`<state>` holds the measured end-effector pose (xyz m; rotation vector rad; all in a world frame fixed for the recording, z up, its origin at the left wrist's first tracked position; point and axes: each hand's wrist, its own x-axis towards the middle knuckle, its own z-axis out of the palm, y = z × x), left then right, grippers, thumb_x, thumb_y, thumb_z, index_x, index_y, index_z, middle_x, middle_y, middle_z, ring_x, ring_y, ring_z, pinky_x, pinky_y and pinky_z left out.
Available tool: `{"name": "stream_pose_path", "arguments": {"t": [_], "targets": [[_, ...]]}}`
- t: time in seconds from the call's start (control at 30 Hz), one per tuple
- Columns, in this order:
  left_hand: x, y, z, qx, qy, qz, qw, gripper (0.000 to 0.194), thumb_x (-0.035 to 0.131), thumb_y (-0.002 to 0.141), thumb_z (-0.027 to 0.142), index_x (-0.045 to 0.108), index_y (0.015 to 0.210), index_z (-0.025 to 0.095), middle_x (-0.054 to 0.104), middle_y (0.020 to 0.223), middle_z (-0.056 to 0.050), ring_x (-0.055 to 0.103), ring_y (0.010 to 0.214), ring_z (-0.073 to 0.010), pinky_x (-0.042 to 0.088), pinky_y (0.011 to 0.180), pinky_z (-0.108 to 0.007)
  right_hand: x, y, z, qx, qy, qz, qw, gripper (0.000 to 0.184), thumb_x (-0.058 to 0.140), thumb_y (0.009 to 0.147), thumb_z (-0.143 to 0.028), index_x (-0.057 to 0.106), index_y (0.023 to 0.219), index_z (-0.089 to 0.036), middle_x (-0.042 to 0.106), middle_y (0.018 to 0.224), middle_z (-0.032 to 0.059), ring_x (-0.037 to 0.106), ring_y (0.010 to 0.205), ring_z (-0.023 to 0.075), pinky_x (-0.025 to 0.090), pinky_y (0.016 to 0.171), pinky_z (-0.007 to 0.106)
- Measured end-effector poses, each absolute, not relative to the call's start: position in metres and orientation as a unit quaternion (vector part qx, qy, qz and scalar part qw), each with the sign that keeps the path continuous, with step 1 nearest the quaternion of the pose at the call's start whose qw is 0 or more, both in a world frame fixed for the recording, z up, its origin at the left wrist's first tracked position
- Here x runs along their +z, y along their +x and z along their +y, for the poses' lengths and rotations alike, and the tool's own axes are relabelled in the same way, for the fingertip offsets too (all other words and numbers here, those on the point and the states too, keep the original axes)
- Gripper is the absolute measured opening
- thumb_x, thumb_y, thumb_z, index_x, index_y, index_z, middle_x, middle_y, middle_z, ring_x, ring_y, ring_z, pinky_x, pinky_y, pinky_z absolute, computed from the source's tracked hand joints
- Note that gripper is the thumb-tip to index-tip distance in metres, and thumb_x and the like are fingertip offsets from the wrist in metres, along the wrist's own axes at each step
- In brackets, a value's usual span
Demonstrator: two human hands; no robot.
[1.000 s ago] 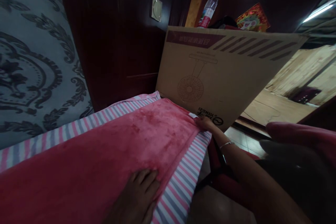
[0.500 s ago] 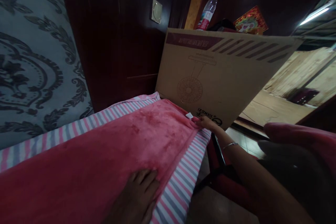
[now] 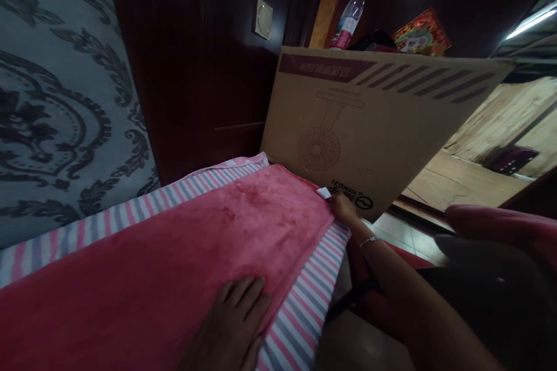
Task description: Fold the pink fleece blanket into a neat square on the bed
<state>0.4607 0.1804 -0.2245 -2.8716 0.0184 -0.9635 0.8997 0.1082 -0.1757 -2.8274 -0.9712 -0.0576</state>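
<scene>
A plush pink-red blanket lies spread over a pink, grey and white striped sheet, which shows along both long sides. My left hand rests flat on the blanket near its right edge, fingers extended and slightly apart. At the blanket's far right corner, beside a small white label, my right hand has its fingers closed on the edge. Those fingertips are partly hidden by the hand itself. A thin silver bracelet circles the right wrist.
Beyond the far end stands a large cardboard box, with a plastic bottle behind its top edge. Patterned wallpaper and a dark red panel with a switch border the left. Dark chair-like furniture and pink fabric occupy the right.
The view has shifted slightly. My right hand has turned a little and covers more of the blanket's corner, and the label has moved slightly right. My left hand stays flat on the blanket.
</scene>
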Motion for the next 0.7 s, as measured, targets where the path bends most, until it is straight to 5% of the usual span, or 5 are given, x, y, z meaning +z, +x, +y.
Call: {"name": "stream_pose_path", "arguments": {"t": [0.23, 0.43, 0.7], "targets": [[-0.212, 0.459, 0.176, -0.304, -0.951, -0.009, 0.049, 0.057, 0.058, 0.081, 0.018, 0.058, 0.138, 0.021, 0.066, 0.141, -0.003, 0.059, 0.123, -0.0237, 0.048, 0.100, -0.038, -0.171, 0.897, 0.105, -0.080, -0.936, -0.331, 0.093, 0.032, 0.050, 0.097, -0.024, 0.076, 0.115, -0.017, 0.072, 0.120, 0.0152, 0.065, 0.114, 0.0257, 0.046, 0.088, 0.027], [-0.225, 0.458, 0.178, -0.284, -0.958, -0.023, 0.034, 0.059, 0.056, 0.089, 0.023, 0.052, 0.147, 0.026, 0.056, 0.152, -0.003, 0.053, 0.133, -0.0262, 0.045, 0.108, -0.042, -0.152, 0.908, 0.110, -0.134, -0.930, -0.316, 0.133, 0.047, 0.030, 0.105, -0.031, 0.066, 0.132, -0.017, 0.070, 0.125, 0.0141, 0.064, 0.112, 0.0238, 0.047, 0.086, 0.027], [-0.221, 0.459, 0.179, -0.289, -0.957, -0.011, 0.029, 0.056, 0.058, 0.085, 0.022, 0.057, 0.142, 0.024, 0.060, 0.148, -0.004, 0.056, 0.127, -0.0267, 0.048, 0.104, -0.042, -0.173, 0.913, 0.104, -0.083, -0.952, -0.281, 0.087, 0.035, 0.052, 0.098, -0.036, 0.074, 0.118, -0.019, 0.075, 0.113, 0.0135, 0.069, 0.102, 0.0261, 0.049, 0.078, 0.030]]}}
